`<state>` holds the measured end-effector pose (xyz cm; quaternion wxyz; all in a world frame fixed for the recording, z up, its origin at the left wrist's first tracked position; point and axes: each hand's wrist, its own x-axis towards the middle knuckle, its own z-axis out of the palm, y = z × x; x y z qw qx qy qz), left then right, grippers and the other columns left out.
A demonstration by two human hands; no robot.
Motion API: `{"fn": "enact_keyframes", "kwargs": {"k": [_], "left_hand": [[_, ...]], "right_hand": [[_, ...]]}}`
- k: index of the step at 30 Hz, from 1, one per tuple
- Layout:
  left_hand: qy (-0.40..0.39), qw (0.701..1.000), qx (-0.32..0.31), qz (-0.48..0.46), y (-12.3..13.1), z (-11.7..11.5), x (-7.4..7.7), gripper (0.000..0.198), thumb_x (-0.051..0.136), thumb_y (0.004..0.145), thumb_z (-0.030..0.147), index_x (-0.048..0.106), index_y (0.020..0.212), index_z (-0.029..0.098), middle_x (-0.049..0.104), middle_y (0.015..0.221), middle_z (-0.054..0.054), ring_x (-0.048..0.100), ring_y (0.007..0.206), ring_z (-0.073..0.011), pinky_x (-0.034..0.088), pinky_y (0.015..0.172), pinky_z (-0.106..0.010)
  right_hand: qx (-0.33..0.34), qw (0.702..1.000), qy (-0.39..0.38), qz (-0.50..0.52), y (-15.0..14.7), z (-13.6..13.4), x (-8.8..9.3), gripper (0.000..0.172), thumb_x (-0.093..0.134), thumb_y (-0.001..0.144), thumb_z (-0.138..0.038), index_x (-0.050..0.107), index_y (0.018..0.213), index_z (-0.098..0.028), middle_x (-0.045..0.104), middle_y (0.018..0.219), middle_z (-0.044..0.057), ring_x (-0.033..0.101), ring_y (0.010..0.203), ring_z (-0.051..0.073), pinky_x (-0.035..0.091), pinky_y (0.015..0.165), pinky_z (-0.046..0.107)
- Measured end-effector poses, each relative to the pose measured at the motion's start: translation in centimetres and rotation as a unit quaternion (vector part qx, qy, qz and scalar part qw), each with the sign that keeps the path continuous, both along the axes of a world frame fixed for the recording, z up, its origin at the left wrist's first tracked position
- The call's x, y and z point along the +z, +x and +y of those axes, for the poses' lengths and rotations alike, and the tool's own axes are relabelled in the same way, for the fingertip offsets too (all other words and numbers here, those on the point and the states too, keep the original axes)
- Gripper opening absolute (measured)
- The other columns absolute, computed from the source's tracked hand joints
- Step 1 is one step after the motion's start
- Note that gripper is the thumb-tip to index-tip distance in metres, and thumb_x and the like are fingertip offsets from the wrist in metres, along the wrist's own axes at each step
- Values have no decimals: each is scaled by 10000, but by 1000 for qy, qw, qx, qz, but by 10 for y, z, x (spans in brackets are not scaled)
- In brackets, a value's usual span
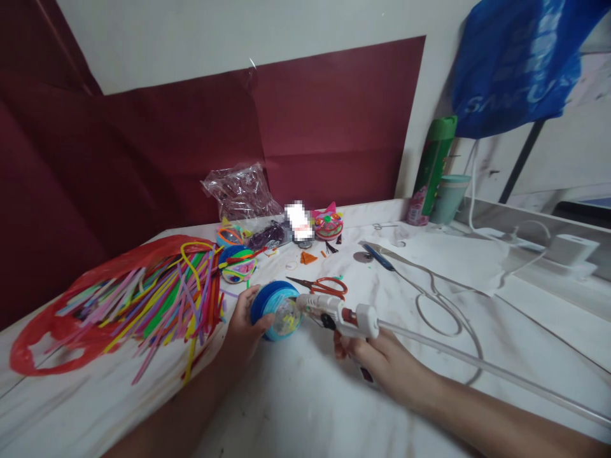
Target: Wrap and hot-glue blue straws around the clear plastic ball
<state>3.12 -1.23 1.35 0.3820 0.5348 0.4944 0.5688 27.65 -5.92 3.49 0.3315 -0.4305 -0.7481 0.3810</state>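
My left hand [245, 324] is wrapped round a small round ball [275, 308], partly covered in dark and light blue bands, with a clear patch facing right. In my right hand [367, 353] is a white glue gun [329, 310], its nozzle at the clear patch; whether it touches I cannot tell. A long translucent glue stick [429, 343] sticks out of the gun's back towards the lower right. Just behind the gun lie scissors with orange handles [329, 287]. A ball with colourful bands [237, 264] sits beyond my left hand.
Colourful pipe cleaners [167, 299] spread over a red plastic bag [48, 356] at left. Decorated cat-like ball [328, 222], clear plastic bag [243, 191] and a bright phone screen [299, 221] stand at the back. A blue-handled tool [379, 256], cable [443, 296], green can [436, 165] and cup [451, 197] are right.
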Motion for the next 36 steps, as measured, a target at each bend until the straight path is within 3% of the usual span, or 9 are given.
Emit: {"fn": "enact_keyframes", "kwargs": {"k": [6, 14, 23, 36], "left_hand": [[7, 1000, -15, 12, -1, 1, -2, 674, 710, 601, 423, 459, 1177, 178, 557, 1168, -100, 535, 1086, -282, 432, 894, -369], [0, 1000, 8, 8, 0, 1, -1, 682, 724, 568, 412, 466, 1156, 182, 538, 1199, -108, 498, 1145, -304, 403, 932, -391], [2, 1000, 4, 9, 0, 0, -1, 669, 723, 580, 418, 480, 1158, 186, 541, 1196, -106, 498, 1143, -310, 405, 935, -406], [9, 1000, 13, 24, -2, 3, -3, 652, 725, 581, 407, 485, 1146, 186, 556, 1186, -104, 516, 1135, -304, 411, 939, -412]], "right_hand": [[8, 1000, 30, 0, -2, -1, 3, 267, 316, 828, -276, 541, 705, -199, 602, 759, 29, 552, 745, 174, 474, 719, 294], [-13, 1000, -17, -10, 2, -1, 0, 279, 315, 845, -306, 550, 746, -192, 571, 742, 16, 529, 660, 155, 452, 590, 257], [-21, 1000, 7, -14, 2, 1, 0, 297, 318, 838, -298, 568, 723, -188, 611, 767, 39, 558, 746, 184, 463, 695, 298], [-24, 1000, 3, -14, 3, 2, -1, 304, 305, 826, -316, 561, 726, -186, 607, 770, 45, 565, 760, 195, 466, 710, 313]]}}
